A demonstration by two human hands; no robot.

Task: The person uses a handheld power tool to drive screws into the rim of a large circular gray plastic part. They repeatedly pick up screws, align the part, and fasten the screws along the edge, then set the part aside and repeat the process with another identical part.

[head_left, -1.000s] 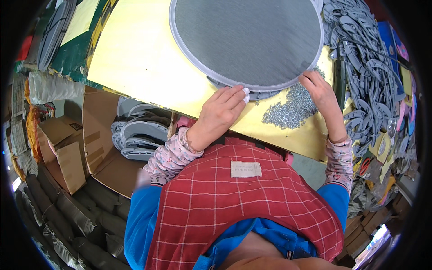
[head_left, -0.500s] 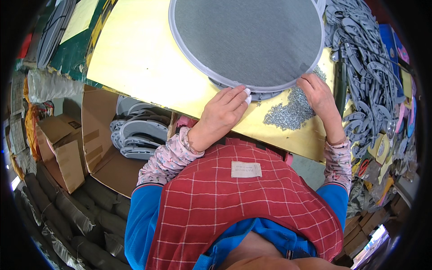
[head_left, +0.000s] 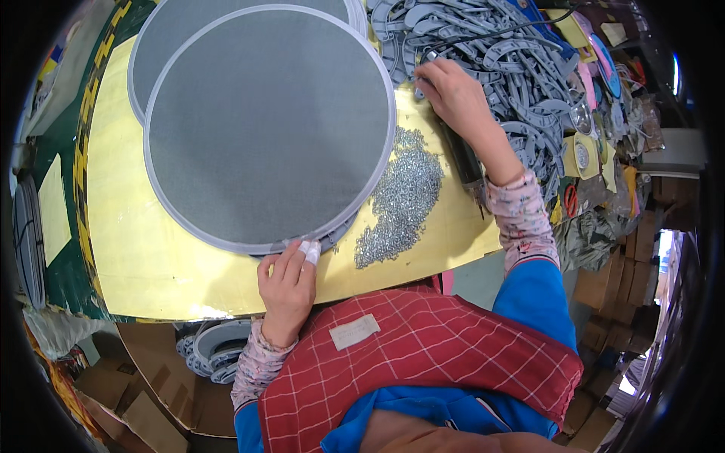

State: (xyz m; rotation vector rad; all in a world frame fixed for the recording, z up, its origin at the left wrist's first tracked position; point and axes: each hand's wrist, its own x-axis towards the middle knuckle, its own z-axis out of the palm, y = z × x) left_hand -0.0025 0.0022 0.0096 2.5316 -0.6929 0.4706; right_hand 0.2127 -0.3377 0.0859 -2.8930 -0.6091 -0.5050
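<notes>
A large round grey mesh panel [head_left: 264, 128] with a pale grey plastic rim lies on the yellow-topped table [head_left: 143, 264]. My left hand [head_left: 288, 285], white wrapping on its fingertips, is closed at the panel's near rim; its thumb is hidden. Beneath that edge a bit of a grey plastic part [head_left: 338, 235] shows. Over on the right, my right hand [head_left: 457, 94] has curled fingers at the edge of a heap of curved grey plastic parts [head_left: 521, 57]. What those fingers hold, if anything, I cannot make out. Below this hand lies a black power screwdriver [head_left: 462, 158], its bit toward me.
Small silver screws [head_left: 404, 196] are heaped between panel and screwdriver. Another round mesh panel [head_left: 143, 64] lies partly under the first. A cardboard box [head_left: 162, 362] holding grey plastic-rimmed pieces [head_left: 215, 343] stands below the table at left. A dark cord [head_left: 521, 24] crosses the parts heap.
The view has shifted to the right. My right hand has left the panel's rim and gone past the screws to the parts heap. My left hand stays at the rim.
</notes>
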